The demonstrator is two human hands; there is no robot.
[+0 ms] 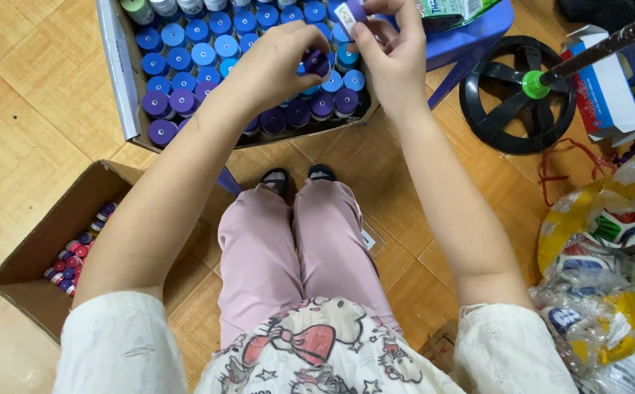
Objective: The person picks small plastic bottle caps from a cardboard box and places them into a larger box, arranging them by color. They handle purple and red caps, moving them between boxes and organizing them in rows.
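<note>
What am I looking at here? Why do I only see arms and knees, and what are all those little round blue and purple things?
The camera sits on a person's head and looks down, so you see their own arms and pink trousers. The left hand pinches a small purple cap. The right hand holds a little purple tube with a white label. Below them is a cardboard tray packed with blue and purple capped tubes. A second box on the floor holds a few more.

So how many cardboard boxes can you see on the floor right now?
2. One open box of blue and purple capped tubes lies under the hands; another open box, lower left, holds a few tubes. More may be off-frame.
</note>
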